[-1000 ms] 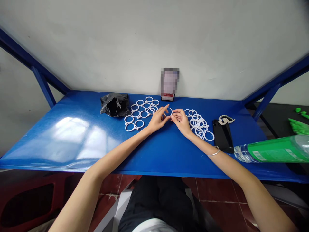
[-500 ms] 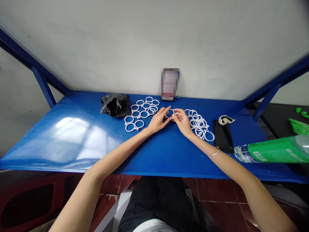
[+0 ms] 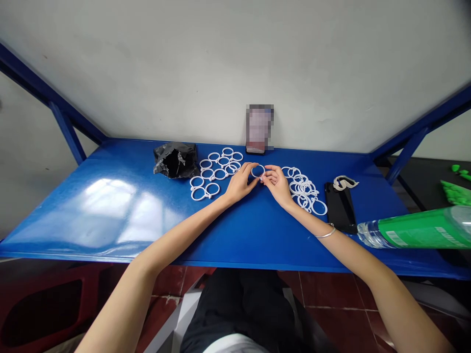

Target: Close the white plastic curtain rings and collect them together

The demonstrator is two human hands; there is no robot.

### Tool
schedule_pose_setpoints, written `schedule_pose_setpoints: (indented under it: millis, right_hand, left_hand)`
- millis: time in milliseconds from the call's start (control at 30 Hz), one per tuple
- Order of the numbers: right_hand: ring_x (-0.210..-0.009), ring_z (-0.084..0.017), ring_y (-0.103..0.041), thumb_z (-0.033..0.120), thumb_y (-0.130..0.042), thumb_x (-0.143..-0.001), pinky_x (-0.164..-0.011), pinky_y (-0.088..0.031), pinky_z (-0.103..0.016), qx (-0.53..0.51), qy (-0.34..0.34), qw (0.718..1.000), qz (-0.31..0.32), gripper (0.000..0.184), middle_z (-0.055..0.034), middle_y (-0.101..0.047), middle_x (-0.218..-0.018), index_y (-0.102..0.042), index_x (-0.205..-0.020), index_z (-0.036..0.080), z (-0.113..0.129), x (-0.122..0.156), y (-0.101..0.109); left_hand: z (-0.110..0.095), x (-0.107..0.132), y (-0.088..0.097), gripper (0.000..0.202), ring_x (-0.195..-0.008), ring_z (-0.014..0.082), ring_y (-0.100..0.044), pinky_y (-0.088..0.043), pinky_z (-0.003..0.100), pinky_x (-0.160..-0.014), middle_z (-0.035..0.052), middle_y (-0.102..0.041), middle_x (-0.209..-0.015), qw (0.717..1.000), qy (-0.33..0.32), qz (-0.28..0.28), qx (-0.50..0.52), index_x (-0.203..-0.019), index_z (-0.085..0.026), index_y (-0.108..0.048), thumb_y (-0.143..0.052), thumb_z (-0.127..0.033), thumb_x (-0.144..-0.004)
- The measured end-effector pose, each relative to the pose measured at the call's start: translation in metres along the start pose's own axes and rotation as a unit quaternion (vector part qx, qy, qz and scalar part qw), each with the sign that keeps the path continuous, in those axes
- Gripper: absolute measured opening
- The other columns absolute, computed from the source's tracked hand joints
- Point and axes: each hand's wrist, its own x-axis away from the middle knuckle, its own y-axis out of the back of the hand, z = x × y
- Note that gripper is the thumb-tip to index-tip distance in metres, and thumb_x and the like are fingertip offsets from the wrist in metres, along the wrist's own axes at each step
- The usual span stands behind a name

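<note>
Between my two hands is a white curtain ring, its round opening facing me and its small eyelet low, by my right fingertips. The fingers of my left hand close on the ring's left side. Thumb and fingers of my right hand pinch it at the lower right, near the eyelet. Just left of my left hand, several similar white rings lie spread out on the blue table. To the right of my right hand, more white rings overlap in a loose heap.
An open black plastic bag sits at the back left. A phone-like device, its face blurred out, leans on the wall. At the right are a black phone, a cream-coloured strap-like item and a bottle with a green label.
My left fingers have drawn back from across the ring to its left edge. The ring has shifted slightly left and its opening shows more fully. The other rings have not moved.
</note>
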Motion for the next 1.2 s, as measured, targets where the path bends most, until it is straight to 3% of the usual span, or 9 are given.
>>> schedule_pose_setpoints:
  millis: [200,400,567,667,767,833,967,1200]
  right_hand:
    - [-0.082,-0.018,-0.069,0.040,-0.067,-0.082,-0.083,-0.057,-0.036,0.036,-0.004,0.999,0.013,0.033,-0.0043,-0.068,-0.094,-0.058,-0.109,0.023,-0.007,-0.002,0.002]
    - [-0.090,-0.020,-0.071,0.032,-0.060,-0.086,-0.087,-0.057,-0.038,0.072,0.011,0.997,0.037,0.025,-0.0077,-0.072,-0.104,-0.066,-0.108,0.023,-0.010,-0.003,0.004]
    - [-0.093,-0.021,-0.068,0.028,-0.052,-0.089,-0.082,-0.058,-0.037,0.134,0.055,0.988,0.053,0.025,-0.0078,-0.071,-0.109,-0.068,-0.108,0.023,-0.003,-0.001,0.003]
    - [-0.100,-0.024,-0.064,0.023,-0.047,-0.090,-0.091,-0.053,-0.043,0.235,0.100,0.967,0.018,0.027,-0.0087,-0.069,-0.109,-0.068,-0.107,0.022,0.001,0.000,0.005]
    - [-0.117,-0.030,-0.054,0.020,-0.048,-0.088,-0.103,-0.042,-0.052,0.368,0.121,0.921,-0.046,0.030,-0.0117,-0.065,-0.120,-0.063,-0.114,0.021,0.001,0.002,0.007]
    - [-0.125,-0.034,-0.048,0.022,-0.049,-0.088,-0.105,-0.038,-0.055,0.431,0.108,0.895,-0.047,0.036,-0.0143,-0.059,-0.130,-0.058,-0.123,0.019,-0.002,0.003,0.008]
    - [-0.126,-0.036,-0.047,0.026,-0.049,-0.090,-0.103,-0.039,-0.055,0.475,0.092,0.875,-0.012,0.042,-0.0175,-0.055,-0.134,-0.052,-0.131,0.017,-0.005,0.004,0.006]
    - [-0.118,-0.034,-0.053,0.023,-0.045,-0.092,-0.097,-0.046,-0.052,0.438,0.128,0.889,0.038,0.038,-0.0162,-0.058,-0.126,-0.052,-0.128,0.017,-0.001,0.003,0.006]
  left_hand:
    - [0.008,-0.001,-0.003,0.023,-0.119,0.0231,-0.058,-0.052,0.036,-0.097,0.0121,-0.056,-0.128,0.999,-0.013,0.005,-0.047,-0.114,-0.017,-0.057,-0.055,-0.018,-0.091]
    - [0.015,0.000,-0.008,0.017,-0.118,0.0263,-0.058,-0.051,0.041,-0.100,0.0144,-0.057,-0.128,0.993,0.016,0.030,-0.112,-0.101,-0.015,-0.066,-0.052,-0.015,-0.092]
    - [0.006,0.000,-0.006,0.025,-0.122,0.0297,-0.055,-0.049,0.045,-0.100,0.0161,-0.057,-0.131,0.985,0.010,0.029,-0.173,-0.114,-0.014,-0.063,-0.049,-0.017,-0.094]
    - [-0.002,0.001,-0.004,0.031,-0.125,0.0299,-0.053,-0.048,0.046,-0.101,0.0162,-0.056,-0.134,0.980,-0.041,0.049,-0.190,-0.122,-0.013,-0.060,-0.045,-0.017,-0.095]
    - [-0.006,0.000,-0.003,0.031,-0.125,0.0280,-0.054,-0.048,0.043,-0.100,0.0145,-0.057,-0.135,0.971,-0.107,0.101,-0.187,-0.120,-0.014,-0.063,-0.043,-0.019,-0.096]
    - [-0.007,0.000,-0.003,0.030,-0.123,0.0274,-0.055,-0.048,0.043,-0.099,0.0138,-0.059,-0.133,0.967,-0.117,0.127,-0.190,-0.116,-0.014,-0.065,-0.043,-0.020,-0.097]
    - [-0.007,-0.001,-0.005,0.029,-0.119,0.0274,-0.057,-0.045,0.045,-0.102,0.0138,-0.062,-0.127,0.967,-0.059,0.115,-0.218,-0.114,-0.014,-0.065,-0.044,-0.021,-0.096]
    - [-0.006,0.000,-0.006,0.026,-0.119,0.0290,-0.055,-0.038,0.048,-0.106,0.0136,-0.061,-0.128,0.964,0.038,0.053,-0.258,-0.112,-0.014,-0.062,-0.044,-0.022,-0.095]
